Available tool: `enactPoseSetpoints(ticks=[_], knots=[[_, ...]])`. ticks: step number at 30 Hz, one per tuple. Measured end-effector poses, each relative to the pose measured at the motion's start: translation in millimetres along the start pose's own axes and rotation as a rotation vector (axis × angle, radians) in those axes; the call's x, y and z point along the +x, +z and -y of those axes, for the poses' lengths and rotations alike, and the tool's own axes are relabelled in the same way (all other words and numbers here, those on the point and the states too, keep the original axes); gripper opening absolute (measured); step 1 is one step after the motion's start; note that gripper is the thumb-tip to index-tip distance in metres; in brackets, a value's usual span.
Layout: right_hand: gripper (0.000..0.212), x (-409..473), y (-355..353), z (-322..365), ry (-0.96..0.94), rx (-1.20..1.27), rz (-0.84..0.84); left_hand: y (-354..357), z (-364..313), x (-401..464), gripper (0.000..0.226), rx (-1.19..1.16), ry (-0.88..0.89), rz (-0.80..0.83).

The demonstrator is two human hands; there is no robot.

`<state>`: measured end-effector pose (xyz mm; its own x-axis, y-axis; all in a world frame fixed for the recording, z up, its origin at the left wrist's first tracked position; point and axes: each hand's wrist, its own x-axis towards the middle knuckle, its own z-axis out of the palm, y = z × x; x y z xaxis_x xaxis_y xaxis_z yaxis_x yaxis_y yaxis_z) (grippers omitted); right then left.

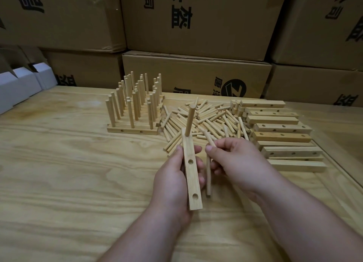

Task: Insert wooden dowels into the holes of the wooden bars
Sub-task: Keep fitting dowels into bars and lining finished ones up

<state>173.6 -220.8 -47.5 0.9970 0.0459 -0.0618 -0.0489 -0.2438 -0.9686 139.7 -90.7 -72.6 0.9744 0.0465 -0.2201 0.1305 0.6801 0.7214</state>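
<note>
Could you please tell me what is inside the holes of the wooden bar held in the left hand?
The bar has one dowel standing in its far hole; the middle and near holes are empty. The dowel's inserted depth is hidden by the wood.

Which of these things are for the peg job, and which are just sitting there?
For the job:
left hand gripping pale wooden bar with one upright dowel
right hand holding loose dowels
dowel pile
empty bars
finished bars

Just there:
brown cardboard boxes
white boxes

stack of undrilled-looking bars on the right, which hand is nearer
Right. The right hand lies just left of the stack of bars; the left hand is farther left, holding a bar.
</note>
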Motion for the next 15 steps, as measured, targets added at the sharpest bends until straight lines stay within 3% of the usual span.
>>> enactPoseSetpoints(ticks=[4,8,15], knots=[[0.007,-4.6,1.4,5.7,-0.013,0.069,-0.005,-0.3,0.7,-0.3,0.050,0.030,0.002,0.020],[0.015,-7.4,-6.5,13.5,-0.131,-0.201,-0.113,1.0,-0.5,-1.5,0.048,-0.011,0.004,0.003],[0.001,-25.6,-21.2,48.9,-0.272,-0.422,0.053,3.1,-2.0,-0.2,0.048,-0.056,0.021,-0.043]])
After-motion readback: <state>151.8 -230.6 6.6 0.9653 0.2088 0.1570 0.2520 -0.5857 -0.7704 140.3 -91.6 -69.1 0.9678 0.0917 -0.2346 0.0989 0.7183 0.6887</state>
